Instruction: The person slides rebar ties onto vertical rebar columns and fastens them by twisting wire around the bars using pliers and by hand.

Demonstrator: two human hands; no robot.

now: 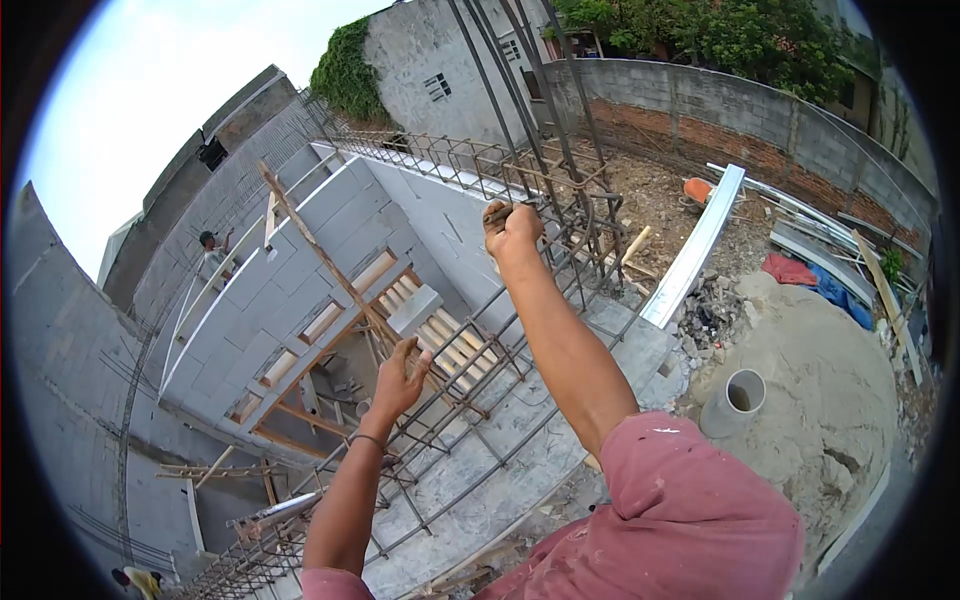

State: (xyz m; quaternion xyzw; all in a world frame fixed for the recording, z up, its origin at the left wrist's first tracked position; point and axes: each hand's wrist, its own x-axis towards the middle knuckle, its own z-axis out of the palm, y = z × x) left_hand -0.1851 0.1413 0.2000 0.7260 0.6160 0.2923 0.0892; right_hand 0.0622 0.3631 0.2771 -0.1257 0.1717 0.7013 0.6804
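My right hand [513,230] is closed in a fist, raised beside the upright rebar column [548,140]. Something small and dark shows at its fingers, too little to name. Lower and to the left, my left hand [402,378] has its thumb and fingers apart with nothing visible in them. It is just above the long bars of a rebar beam cage [470,390]; whether it touches them I cannot tell. The cage runs diagonally beneath both arms, and its stirrups meet the column's foot near my right hand.
A wooden pole [330,260] leans past the block wall [335,215]. Below on the right are a sand pile [820,400], a grey pipe [735,400], a metal channel [695,245] and a wheelbarrow [698,190]. Another person [215,255] is behind the wall; one more [140,580] is at lower left.
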